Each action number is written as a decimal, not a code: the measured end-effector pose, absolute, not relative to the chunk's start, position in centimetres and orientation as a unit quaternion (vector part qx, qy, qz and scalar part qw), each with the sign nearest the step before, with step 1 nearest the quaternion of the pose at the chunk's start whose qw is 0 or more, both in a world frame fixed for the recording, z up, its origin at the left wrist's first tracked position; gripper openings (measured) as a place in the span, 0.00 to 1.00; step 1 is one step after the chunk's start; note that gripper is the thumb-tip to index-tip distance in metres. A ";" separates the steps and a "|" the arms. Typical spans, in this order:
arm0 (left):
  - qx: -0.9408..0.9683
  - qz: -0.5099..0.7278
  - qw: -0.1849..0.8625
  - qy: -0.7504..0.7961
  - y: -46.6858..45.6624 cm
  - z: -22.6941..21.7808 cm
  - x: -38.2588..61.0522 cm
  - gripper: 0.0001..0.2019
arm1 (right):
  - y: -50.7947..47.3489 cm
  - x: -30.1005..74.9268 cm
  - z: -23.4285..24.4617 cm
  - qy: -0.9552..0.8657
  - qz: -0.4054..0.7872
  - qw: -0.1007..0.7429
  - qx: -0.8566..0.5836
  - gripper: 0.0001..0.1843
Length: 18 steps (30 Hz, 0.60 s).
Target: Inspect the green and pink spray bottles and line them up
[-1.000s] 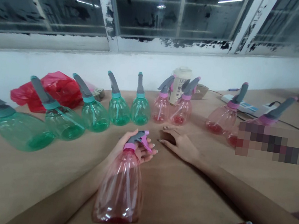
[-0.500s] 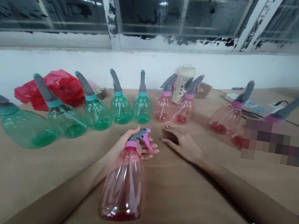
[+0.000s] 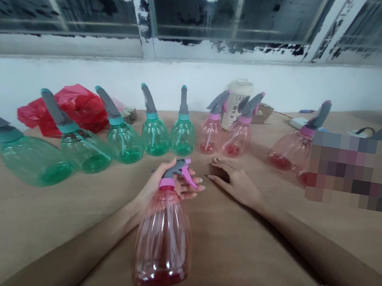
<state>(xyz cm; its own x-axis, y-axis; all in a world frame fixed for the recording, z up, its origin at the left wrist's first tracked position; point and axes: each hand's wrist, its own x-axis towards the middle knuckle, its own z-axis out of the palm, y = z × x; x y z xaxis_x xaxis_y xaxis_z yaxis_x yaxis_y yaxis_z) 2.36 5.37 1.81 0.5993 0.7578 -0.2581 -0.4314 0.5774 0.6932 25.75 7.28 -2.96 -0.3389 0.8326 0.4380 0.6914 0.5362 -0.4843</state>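
Observation:
My left hand [image 3: 164, 185] is wrapped round the neck and grey-pink trigger head of a pink translucent spray bottle [image 3: 164, 240], which stands near the front edge of the wooden table [image 3: 1, 219]. Just to the right, my right hand [image 3: 237, 182] lies on the table top with its fingers stretched out and nothing in it. A row of spray bottles stands behind both hands: several green ones [image 3: 154, 132] to the left and pink ones [image 3: 210, 134] to the right.
A red plastic bag [image 3: 73, 107] lies at the back left by the white wall. A pale cup [image 3: 236, 99] stands behind the pink bottles. A power strip [image 3: 299, 121] and cables lie at the back right. The table's front edge runs low right.
The view has shifted slightly, and the held pink bottle sits a little further right and more upright. Both hands keep their grip and pose.

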 end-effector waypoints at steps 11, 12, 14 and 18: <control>0.339 0.369 0.808 0.309 4.3 2.4 2.9 0.14 | 7.2 25.9 -3.0 -0.810 0.109 0.322 -0.478 0.24; 0.333 0.362 0.817 0.301 4.5 2.3 2.9 0.16 | 7.3 25.9 -3.0 -0.811 0.108 0.320 -0.478 0.24; 0.319 0.347 0.831 0.295 4.9 2.3 2.8 0.21 | 7.3 25.9 -3.0 -0.812 0.104 0.319 -0.478 0.24; 0.303 0.328 0.848 0.286 5.4 2.1 2.6 0.25 | 7.2 25.8 -2.8 -0.812 0.098 0.322 -0.477 0.23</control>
<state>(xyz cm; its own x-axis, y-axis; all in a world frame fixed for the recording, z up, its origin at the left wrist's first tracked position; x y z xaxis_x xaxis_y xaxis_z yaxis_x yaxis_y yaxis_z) 2.63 5.40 2.15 0.6208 0.7296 -0.2867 -0.3833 0.6016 0.7008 25.81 7.18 -2.81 -0.3372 0.8381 0.4288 0.7122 0.5250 -0.4661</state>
